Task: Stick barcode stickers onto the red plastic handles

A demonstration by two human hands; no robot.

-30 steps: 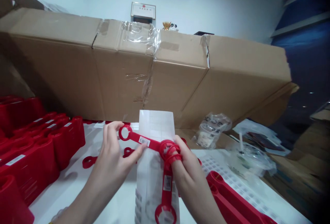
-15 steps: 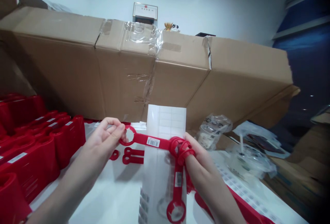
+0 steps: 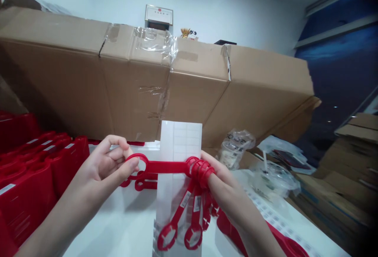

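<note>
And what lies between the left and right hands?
The head view shows a red strip reaching from the left hand to red rings bunched at the right hand, in front of a white sheet.

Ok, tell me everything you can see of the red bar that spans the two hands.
The red bar is narrow, flat and smooth, apparently plastic, with an open ring at one end. It lies roughly level, in front of the white sheet. The left hand pinches the ring's outer side between thumb and fingers. The other end runs into a cluster of red rings at the right hand, so its tip can't be told apart. No label shows on it.
</note>
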